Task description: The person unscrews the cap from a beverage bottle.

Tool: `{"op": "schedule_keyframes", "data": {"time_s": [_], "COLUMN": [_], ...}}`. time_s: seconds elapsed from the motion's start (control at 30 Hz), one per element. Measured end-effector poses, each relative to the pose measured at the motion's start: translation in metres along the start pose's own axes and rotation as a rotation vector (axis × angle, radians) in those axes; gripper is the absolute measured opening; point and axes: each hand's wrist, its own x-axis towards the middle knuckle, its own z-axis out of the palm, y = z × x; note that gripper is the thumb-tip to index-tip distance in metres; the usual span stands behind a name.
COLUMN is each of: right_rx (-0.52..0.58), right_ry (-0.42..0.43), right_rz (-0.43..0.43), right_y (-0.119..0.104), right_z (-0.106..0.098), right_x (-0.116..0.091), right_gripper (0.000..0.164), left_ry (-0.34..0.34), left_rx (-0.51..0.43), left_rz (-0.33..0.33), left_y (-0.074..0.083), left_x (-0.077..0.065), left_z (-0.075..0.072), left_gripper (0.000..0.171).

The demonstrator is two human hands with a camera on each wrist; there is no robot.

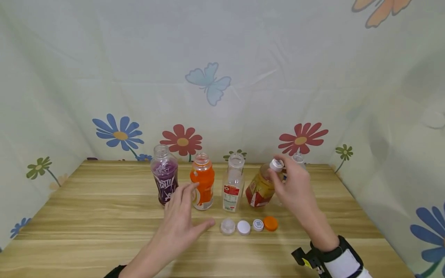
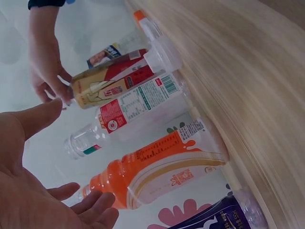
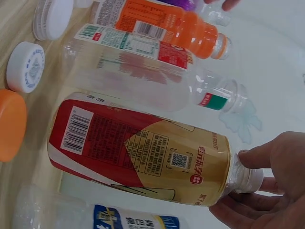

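My right hand (image 1: 295, 185) pinches the white cap (image 1: 277, 165) at the neck of a gold and red bottle (image 1: 260, 189), thumb on one side and fingers on the other. That bottle leans toward the right hand in the head view. In the right wrist view the cap (image 3: 252, 181) sits at the bottle's mouth. My left hand (image 1: 180, 220) has its fingers extended and thumb spread, in front of an orange bottle (image 1: 205, 181) without a cap. Its fingertips overlap the orange bottle in the head view; the palm holds nothing.
A purple bottle (image 1: 163, 173) stands at the left, a clear bottle (image 1: 233, 183) in the middle, both uncapped. Another clear bottle (image 1: 298, 157) is partly hidden behind my right hand. In front lie a translucent cap (image 1: 228, 226), two white caps (image 1: 243, 227) and an orange cap (image 1: 270, 223).
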Motion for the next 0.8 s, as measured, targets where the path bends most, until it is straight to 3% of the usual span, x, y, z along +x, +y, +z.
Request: {"op": "schedule_keyframes", "data": {"time_s": [0.37, 0.8], "right_rx": [0.011, 0.072], "right_ry": [0.016, -0.016], "right_rz": [0.013, 0.016], "right_y": [-0.009, -0.024], "right_z": [-0.023, -0.031], "right_x": [-0.005, -0.009], "right_gripper": [0.038, 0.034], "left_ry": [-0.049, -0.127], "left_rx": [-0.019, 0.037], "left_rz": [0.013, 0.05], "left_y": [0.001, 0.001], "left_x": [-0.002, -0.003], "left_z": [-0.001, 0.003], "left_gripper": [0.097, 0.091]}}
